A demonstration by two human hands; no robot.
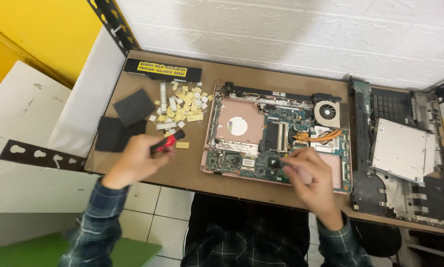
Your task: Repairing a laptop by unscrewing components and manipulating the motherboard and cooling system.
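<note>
An opened laptop base [276,136] with its green circuit board, fan [327,112] and copper heat pipe exposed lies on the brown table [192,163]. My right hand [308,175] rests on the board's front edge, fingertips pinching near a small dark chip; what it grips is too small to tell. My left hand [138,158] holds a red and black screwdriver [167,142] above the table, left of the laptop.
A heap of yellowish keyboard keys [182,106] and two dark pads [125,121] lie at the left. A long black battery [162,70] sits at the back. Removed laptop casing with a silver drive [402,151] lies at the right. A white wall stands behind.
</note>
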